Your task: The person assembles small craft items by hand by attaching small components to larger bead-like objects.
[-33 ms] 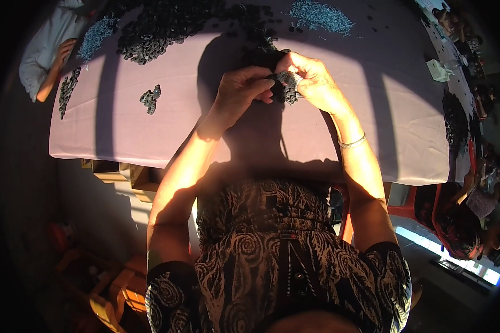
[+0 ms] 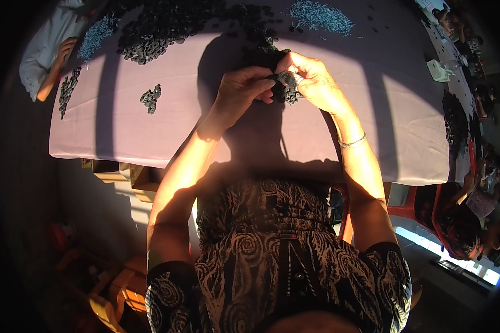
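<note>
centrally, both hands meet over a bench (image 2: 150, 139) covered in a pale mauve cloth. the left hand (image 2: 244, 91) has its grip pinched, thumb against fingers, at the near side of a small dark grey piece (image 2: 286, 77); the right hand (image 2: 316, 83), a bracelet (image 2: 353, 142) at its wrist, clasps that piece between thumb and fingers. whether the left grip holds the same piece or a second one is too small to tell. the piece sits between the two hands, above a cluster of small black parts (image 2: 292, 97) partly hidden by the fingers.

to the left lies a small clump of dark parts (image 2: 149, 101), well apart from the hands. farther off spreads a large heap of black parts (image 2: 150, 41), with a pile of thin blue bits (image 2: 321, 19) to its right and another blue pile (image 2: 97, 38) to its left. at the far left another person's hand (image 2: 66, 49) rests near the bench edge.
</note>
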A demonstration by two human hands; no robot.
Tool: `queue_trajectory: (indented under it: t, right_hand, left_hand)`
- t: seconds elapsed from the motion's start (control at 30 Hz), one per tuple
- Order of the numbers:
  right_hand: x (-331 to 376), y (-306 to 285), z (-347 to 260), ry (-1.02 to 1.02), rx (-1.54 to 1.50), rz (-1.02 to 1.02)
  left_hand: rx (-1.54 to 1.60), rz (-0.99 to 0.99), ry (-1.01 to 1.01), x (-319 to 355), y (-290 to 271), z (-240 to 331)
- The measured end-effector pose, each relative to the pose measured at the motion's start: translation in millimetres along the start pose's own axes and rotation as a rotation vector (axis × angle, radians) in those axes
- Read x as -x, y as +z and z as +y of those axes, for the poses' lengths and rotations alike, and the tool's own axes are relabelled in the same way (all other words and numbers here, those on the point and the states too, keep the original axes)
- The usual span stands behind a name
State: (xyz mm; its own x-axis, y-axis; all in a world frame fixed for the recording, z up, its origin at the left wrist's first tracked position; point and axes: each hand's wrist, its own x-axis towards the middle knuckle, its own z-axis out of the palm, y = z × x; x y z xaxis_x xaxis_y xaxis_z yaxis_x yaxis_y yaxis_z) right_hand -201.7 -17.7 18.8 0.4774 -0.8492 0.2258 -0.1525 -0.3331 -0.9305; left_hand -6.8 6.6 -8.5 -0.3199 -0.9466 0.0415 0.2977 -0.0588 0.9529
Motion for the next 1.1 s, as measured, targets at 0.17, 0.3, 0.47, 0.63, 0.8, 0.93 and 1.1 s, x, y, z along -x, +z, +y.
queue_trajectory:
  t: [0.17,0.3,0.47,0.63,0.8,0.93,1.1]
  right_hand:
    - [-0.3,-1.8,1.0,0.073,-0.035,-0.029]
    - [-1.3,-2.3,0.7,0.044,-0.056,-0.03]
    - [-0.8,-4.9,4.3,0.055,0.035,-0.023]
    - [-0.8,-3.4,1.9,-0.101,0.106,-0.018]
    - [0.0,8.8,-2.6,-0.112,0.204,0.06]
    - [-0.6,11.8,-18.5,-0.141,0.397,0.085]
    - [-8.6,8.6,-23.8,-0.323,0.521,0.059]
  left_hand:
    - [-0.044,-0.004,0.01,0.5,0.7,0.3]
    - [-0.045,-0.017,0.005,-0.6,0.5,1.1]
    - [-0.05,-0.029,0.008,-1.8,0.1,-0.3]
    - [-0.079,-0.02,0.03,-2.7,-0.3,-3.4]
    - [-0.092,0.037,0.037,-1.2,-0.5,-4.7]
    - [-0.096,0.066,0.093,-3.7,0.1,-7.9]
    - [-0.12,0.101,0.118,-2.4,-1.2,-6.0]
